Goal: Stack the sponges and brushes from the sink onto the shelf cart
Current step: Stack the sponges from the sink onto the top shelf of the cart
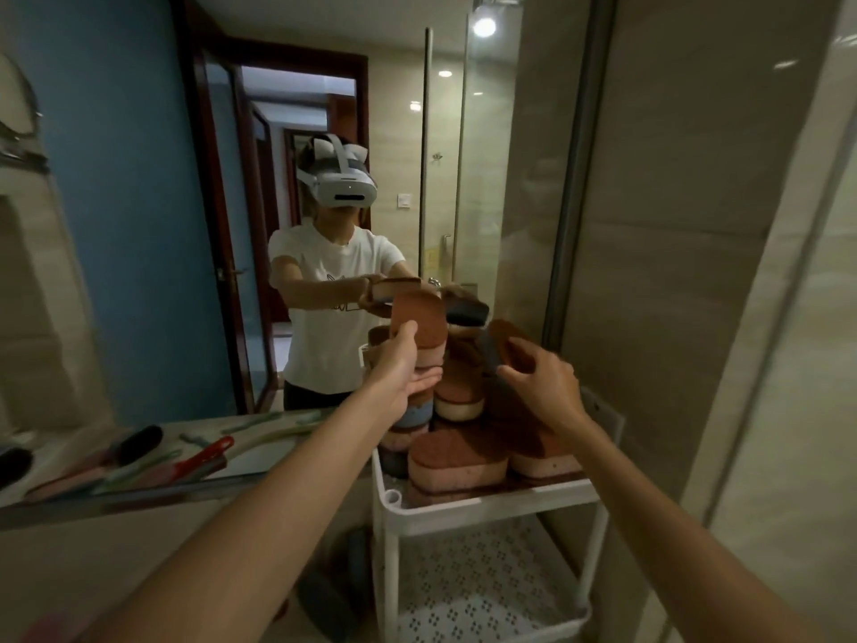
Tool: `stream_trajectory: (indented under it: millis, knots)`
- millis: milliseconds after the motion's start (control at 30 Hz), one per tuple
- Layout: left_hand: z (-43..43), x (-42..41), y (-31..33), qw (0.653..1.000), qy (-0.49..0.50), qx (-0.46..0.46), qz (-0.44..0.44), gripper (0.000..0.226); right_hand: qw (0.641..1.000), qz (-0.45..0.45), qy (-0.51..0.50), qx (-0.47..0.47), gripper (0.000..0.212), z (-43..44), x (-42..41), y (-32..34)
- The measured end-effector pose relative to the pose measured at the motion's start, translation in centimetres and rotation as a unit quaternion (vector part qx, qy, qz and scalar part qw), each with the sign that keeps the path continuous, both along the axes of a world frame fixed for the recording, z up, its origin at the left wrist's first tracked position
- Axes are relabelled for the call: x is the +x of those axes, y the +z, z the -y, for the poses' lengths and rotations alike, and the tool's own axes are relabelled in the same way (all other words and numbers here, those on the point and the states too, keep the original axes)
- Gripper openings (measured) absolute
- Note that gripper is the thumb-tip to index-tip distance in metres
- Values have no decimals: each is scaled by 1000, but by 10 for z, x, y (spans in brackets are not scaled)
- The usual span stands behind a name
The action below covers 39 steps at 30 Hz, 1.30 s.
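We are partway through: brushes [134, 445] are waiting on the tabletop [287, 453], while sponges [445, 457] are piling high on the cart [487, 501]. Our left grip [399, 368] is pinching the pile's top sponge [417, 317], and our right grip [549, 387] is holding a second sponge [503, 348] beside it.

Two hands show: the left hand [399, 364] holds one sponge [419, 317], and the right hand [547, 382] holds a second sponge [503, 348]. There is one cart [482, 503] with two shelves in view, and its upper shelf carries at least four more sponges [445, 459], piled so the full number cannot be told. At least five brushes [139, 440] lie on one counter [259, 461], one of them red [206, 457]; blur prevents an exact count.
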<state>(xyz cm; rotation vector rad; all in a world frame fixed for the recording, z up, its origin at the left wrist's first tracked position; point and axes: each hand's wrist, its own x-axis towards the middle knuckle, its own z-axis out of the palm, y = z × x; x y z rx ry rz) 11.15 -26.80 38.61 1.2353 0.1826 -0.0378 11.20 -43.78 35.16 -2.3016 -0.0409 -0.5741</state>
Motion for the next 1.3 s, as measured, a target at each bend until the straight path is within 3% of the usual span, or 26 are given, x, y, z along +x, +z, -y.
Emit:
stream_trajectory:
  millis: [133,533,933,1000,1100,1200,1300]
  knots:
    - [14,19,-10,999,1,-36,-13,53,997,-48,5,-57,51,5,13,-13]
    - [14,36,-28,995,4,-95,-9,46,984,-46,24,-173,43,-6,20,-21]
    - [14,36,-30,993,7,-117,-24,47,925,-164,18,-342,58,-9,21,-14]
    - [13,34,-28,995,-3,-100,-17,47,943,-163,50,-285,54,-9,22,-10]
    - [14,33,-24,999,-9,-44,3,48,991,-75,108,1,36,-11,13,-3]
    - [22,31,-21,996,-4,79,28,54,959,-31,160,230,27,-13,-2,7]
    - [36,26,-16,983,-61,170,45,61,944,-33,192,267,25,-11,-7,13]
